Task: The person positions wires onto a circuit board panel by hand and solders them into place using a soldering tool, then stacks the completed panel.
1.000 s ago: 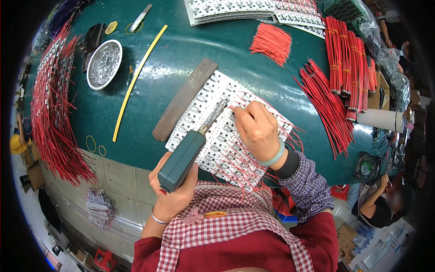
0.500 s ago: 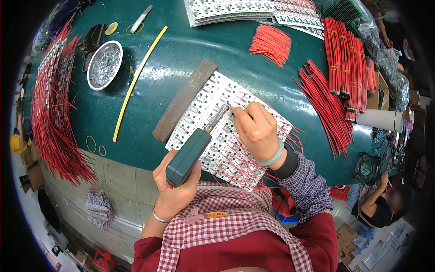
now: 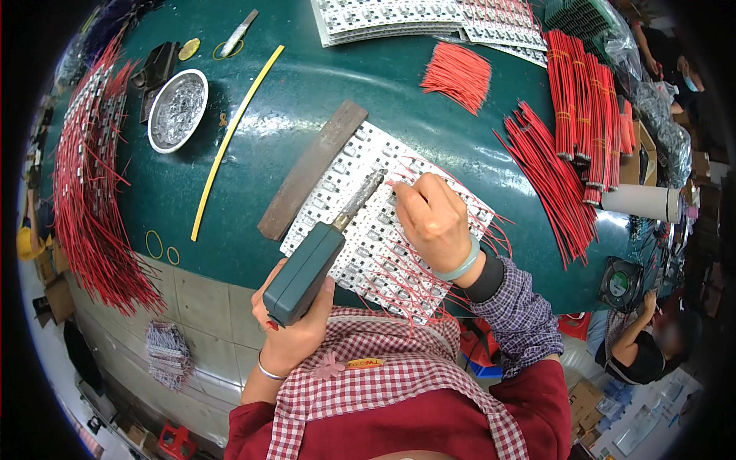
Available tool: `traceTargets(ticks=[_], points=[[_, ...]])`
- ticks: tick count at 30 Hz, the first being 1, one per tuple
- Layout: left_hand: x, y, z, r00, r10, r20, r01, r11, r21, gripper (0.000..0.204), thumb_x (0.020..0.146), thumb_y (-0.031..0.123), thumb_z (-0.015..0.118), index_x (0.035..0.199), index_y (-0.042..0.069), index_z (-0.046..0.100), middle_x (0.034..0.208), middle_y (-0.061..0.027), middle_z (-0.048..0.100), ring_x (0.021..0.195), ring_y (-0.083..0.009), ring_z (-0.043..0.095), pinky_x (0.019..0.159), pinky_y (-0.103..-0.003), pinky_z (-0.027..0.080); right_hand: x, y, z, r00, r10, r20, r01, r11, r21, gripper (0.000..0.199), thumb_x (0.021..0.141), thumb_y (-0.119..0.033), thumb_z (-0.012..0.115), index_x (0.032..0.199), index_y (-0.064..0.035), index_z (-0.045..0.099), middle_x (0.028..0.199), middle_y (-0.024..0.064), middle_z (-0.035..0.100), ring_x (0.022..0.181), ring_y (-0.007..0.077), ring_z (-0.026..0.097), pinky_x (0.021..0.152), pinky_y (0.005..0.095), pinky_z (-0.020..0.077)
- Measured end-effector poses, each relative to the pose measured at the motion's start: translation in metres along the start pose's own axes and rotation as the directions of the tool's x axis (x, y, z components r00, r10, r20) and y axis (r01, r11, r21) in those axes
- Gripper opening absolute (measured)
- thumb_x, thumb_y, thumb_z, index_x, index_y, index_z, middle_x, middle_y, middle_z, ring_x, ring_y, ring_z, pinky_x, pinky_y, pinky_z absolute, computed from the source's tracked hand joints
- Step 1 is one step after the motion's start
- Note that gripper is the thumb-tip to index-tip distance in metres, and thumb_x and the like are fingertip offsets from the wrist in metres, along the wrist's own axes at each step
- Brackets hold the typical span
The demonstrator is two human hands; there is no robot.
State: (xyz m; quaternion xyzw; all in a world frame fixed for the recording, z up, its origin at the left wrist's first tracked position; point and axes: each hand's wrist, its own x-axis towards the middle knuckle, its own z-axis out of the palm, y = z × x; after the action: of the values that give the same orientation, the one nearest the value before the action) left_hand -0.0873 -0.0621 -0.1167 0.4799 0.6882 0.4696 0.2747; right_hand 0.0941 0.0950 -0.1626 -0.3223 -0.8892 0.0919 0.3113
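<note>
My left hand (image 3: 300,331) is wrapped around a dark green soldering gun (image 3: 308,268). Its grey metal tip points up and right over a white circuit board panel (image 3: 326,201), just left of my right fingers. Whether the tip touches the board, I cannot tell. My right hand (image 3: 435,222) rests over the panel with thumb and forefinger pinched on a thin red wire (image 3: 391,183); its short end shows at the fingertips. Many red wires trail from the panel's right and lower parts. A worn brown bar (image 3: 314,170) lies along the panel's left edge.
A white bowl of silvery scraps (image 3: 178,111) and a yellow strip (image 3: 236,146) lie left. Red wire bundles (image 3: 575,115) lie right, a short-wire pile (image 3: 457,77) farther back. Stacked panels (image 3: 391,21) sit at the far edge; wired pieces (image 3: 92,176) hang off the left edge.
My left hand has drawn the soldering gun slightly down and left, so its tip is farther from my right fingertips. My right hand has barely moved.
</note>
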Motion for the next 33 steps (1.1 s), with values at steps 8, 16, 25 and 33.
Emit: traceTargets(ticks=[8, 16, 25, 33], points=[[-0.006, -0.003, -0.001, 0.999, -0.049, -0.024, 0.048, 0.999, -0.025, 0.016, 0.077, -0.004, 0.077, 0.091, -0.006, 0.071, 0.087, -0.0134, 0.073, 0.07, -0.0192, 0.07, 0.066, -0.029, 0.055, 0.0, 0.0, 0.0, 1.0, -0.003, -0.017, 0.003, 1.0, -0.007, 0.016, 0.074, 0.004, 0.069, 0.088, 0.0009, 0.063, 0.075, 0.0101, 0.046, 0.068, 0.0251, 0.054, 0.057, 0.0378, 0.0454], [-0.015, -0.011, -0.008, 1.0, 0.001, 0.001, -0.002, 0.996, 0.093, 0.016, 0.076, -0.005, 0.078, 0.091, -0.005, 0.072, 0.086, -0.013, 0.073, 0.07, -0.0189, 0.07, 0.067, -0.03, 0.055, 0.001, 0.002, -0.005, 0.997, -0.044, -0.069, 0.049, 0.996, 0.071, 0.019, 0.073, 0.003, 0.072, 0.092, -0.0018, 0.068, 0.074, 0.0073, 0.051, 0.07, 0.0242, 0.054, 0.063, 0.037, 0.0428], [-0.01, -0.003, -0.003, 0.995, -0.095, -0.003, 0.095, 0.992, -0.088, 0.015, 0.078, -0.007, 0.075, 0.092, -0.006, 0.069, 0.087, -0.0111, 0.068, 0.07, -0.0166, 0.066, 0.061, -0.028, 0.051, -0.003, 0.005, -0.004, 1.0, -0.022, 0.011, 0.02, 0.995, 0.095, 0.02, 0.073, 0.002, 0.071, 0.092, -0.0033, 0.068, 0.074, 0.0073, 0.049, 0.07, 0.0244, 0.054, 0.062, 0.0373, 0.0429], [-0.009, -0.006, -0.002, 0.999, -0.032, 0.015, 0.032, 0.999, -0.041, 0.013, 0.078, -0.007, 0.074, 0.09, -0.006, 0.068, 0.083, -0.0101, 0.065, 0.065, -0.0154, 0.063, 0.057, -0.028, 0.047, -0.003, 0.008, -0.003, 0.999, -0.019, 0.027, 0.016, 0.995, 0.098, 0.024, 0.07, 0.004, 0.068, 0.092, -0.0034, 0.068, 0.074, 0.0077, 0.049, 0.07, 0.0248, 0.054, 0.061, 0.0372, 0.0448]])
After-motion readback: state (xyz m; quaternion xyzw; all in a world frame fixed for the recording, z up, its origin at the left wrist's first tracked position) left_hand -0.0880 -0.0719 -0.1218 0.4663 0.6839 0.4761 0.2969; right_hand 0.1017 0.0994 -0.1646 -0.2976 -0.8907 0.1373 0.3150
